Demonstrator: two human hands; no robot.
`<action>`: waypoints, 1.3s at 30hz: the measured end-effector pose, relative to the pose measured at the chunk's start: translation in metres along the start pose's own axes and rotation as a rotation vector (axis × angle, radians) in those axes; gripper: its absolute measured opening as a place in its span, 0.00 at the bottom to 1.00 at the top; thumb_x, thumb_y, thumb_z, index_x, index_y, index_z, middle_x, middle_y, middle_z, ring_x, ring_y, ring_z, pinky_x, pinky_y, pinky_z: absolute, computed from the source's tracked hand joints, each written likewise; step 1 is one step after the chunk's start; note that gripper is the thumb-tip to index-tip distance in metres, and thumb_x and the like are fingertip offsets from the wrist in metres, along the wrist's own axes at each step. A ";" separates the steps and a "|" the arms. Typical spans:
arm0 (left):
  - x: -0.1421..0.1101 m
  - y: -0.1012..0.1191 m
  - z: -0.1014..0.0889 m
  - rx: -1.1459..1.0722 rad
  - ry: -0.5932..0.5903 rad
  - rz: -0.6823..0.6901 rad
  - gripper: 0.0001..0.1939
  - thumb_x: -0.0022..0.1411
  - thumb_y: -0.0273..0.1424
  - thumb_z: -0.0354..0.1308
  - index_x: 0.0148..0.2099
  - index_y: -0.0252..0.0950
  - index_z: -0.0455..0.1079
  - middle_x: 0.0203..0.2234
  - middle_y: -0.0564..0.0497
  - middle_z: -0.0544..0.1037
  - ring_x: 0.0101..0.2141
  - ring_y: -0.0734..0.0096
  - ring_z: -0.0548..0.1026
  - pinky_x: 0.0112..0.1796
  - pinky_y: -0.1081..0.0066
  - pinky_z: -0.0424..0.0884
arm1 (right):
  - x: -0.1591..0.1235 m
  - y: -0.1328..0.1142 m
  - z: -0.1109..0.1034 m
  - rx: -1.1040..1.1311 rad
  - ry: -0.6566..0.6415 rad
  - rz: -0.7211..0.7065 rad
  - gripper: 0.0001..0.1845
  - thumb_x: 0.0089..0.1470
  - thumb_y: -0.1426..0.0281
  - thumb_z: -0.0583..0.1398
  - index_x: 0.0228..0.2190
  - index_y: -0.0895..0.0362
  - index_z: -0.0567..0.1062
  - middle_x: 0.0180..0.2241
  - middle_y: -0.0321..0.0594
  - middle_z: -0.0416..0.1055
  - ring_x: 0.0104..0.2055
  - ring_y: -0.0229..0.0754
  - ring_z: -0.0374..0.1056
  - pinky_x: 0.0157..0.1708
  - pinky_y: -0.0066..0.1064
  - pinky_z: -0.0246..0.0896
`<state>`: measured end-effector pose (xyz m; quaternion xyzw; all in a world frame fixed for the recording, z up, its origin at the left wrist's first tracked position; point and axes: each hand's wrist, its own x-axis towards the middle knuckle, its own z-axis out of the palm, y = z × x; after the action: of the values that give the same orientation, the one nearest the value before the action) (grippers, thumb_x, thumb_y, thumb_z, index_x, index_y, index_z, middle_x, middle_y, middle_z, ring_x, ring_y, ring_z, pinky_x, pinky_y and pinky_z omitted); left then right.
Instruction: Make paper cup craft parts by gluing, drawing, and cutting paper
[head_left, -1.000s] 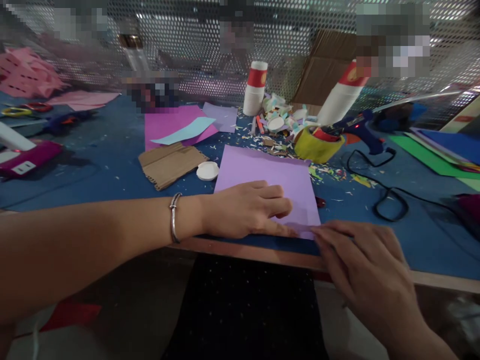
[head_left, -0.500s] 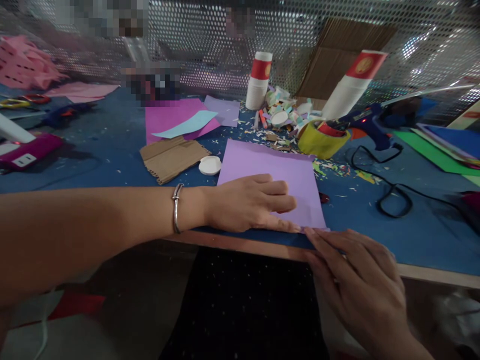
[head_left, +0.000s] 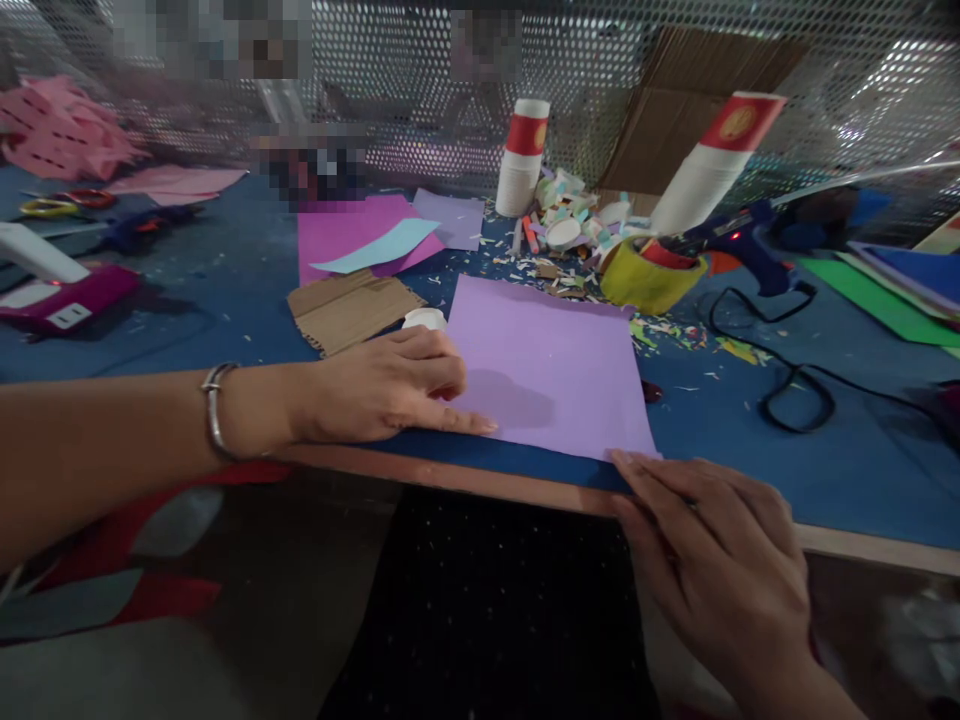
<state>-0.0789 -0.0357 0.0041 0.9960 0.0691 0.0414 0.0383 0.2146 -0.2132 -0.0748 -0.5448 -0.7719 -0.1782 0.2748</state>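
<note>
A sheet of purple paper (head_left: pixel 555 350) lies flat near the table's front edge, a narrow strip along its near side looking folded. My left hand (head_left: pixel 382 390) is at the sheet's lower left, its fingers curled in and one digit stretched along the near edge. Nothing shows inside those curled fingers. At the near right corner, my right hand (head_left: pixel 720 550) pinches and presses the paper with its fingertips, the thumb lower by the table rim. Partly covered behind my left hand is a white round lid or cup bottom (head_left: pixel 424 319).
Corrugated cardboard (head_left: pixel 352 308) and magenta paper (head_left: pixel 330 235) lie at the left. Behind stand stacked paper cups (head_left: pixel 523 160) and paper scraps (head_left: pixel 562 225). A yellow tape roll (head_left: pixel 645 285), a blue glue gun (head_left: pixel 750 245) and its black cord (head_left: pixel 795 375) are at the right.
My left hand has slid left along the paper's near edge, away from the right hand, uncovering more of the sheet. My right hand stays at the corner.
</note>
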 end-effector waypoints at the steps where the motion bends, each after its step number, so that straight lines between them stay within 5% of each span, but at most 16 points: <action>1: -0.006 0.000 -0.001 0.003 0.009 -0.019 0.25 0.74 0.28 0.41 0.61 0.50 0.73 0.38 0.47 0.77 0.43 0.65 0.65 0.51 0.65 0.62 | 0.000 0.000 0.000 0.001 -0.002 0.002 0.30 0.57 0.78 0.65 0.60 0.55 0.71 0.47 0.50 0.78 0.46 0.56 0.71 0.50 0.51 0.66; 9: -0.022 0.006 0.001 0.160 0.170 0.084 0.23 0.68 0.23 0.46 0.57 0.39 0.76 0.37 0.49 0.80 0.43 0.64 0.67 0.49 0.67 0.62 | 0.001 -0.003 0.002 -0.008 0.003 0.001 0.33 0.56 0.79 0.65 0.62 0.55 0.68 0.47 0.50 0.76 0.47 0.55 0.70 0.49 0.50 0.66; 15: 0.016 0.075 0.034 0.152 0.167 -0.064 0.26 0.73 0.33 0.46 0.68 0.27 0.61 0.59 0.45 0.75 0.59 0.63 0.67 0.63 0.67 0.52 | 0.004 -0.008 0.002 -0.050 0.031 -0.040 0.27 0.57 0.79 0.65 0.57 0.61 0.70 0.45 0.53 0.76 0.46 0.56 0.69 0.50 0.52 0.65; 20: 0.049 0.108 0.062 0.225 0.206 -0.211 0.35 0.72 0.46 0.51 0.69 0.24 0.58 0.63 0.42 0.70 0.61 0.58 0.65 0.63 0.62 0.55 | 0.005 -0.010 0.004 -0.086 0.031 -0.026 0.19 0.60 0.75 0.63 0.53 0.64 0.74 0.43 0.54 0.77 0.46 0.58 0.70 0.49 0.53 0.65; 27: 0.049 0.108 0.067 0.347 0.163 -0.215 0.29 0.74 0.37 0.49 0.70 0.26 0.56 0.63 0.46 0.70 0.60 0.59 0.66 0.61 0.56 0.58 | 0.007 -0.009 0.006 -0.093 0.054 -0.032 0.14 0.62 0.73 0.62 0.50 0.62 0.77 0.42 0.53 0.77 0.44 0.57 0.69 0.46 0.51 0.64; 39: -0.005 0.097 0.070 0.427 0.217 -0.330 0.28 0.71 0.29 0.55 0.69 0.25 0.59 0.62 0.43 0.72 0.60 0.59 0.65 0.65 0.53 0.52 | 0.003 -0.003 0.007 -0.001 0.051 -0.027 0.22 0.61 0.76 0.63 0.56 0.60 0.74 0.45 0.51 0.76 0.44 0.53 0.70 0.46 0.48 0.62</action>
<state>-0.0646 -0.1368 -0.0579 0.9466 0.2411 0.1255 -0.1736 0.2090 -0.2074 -0.0783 -0.5299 -0.7717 -0.1962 0.2918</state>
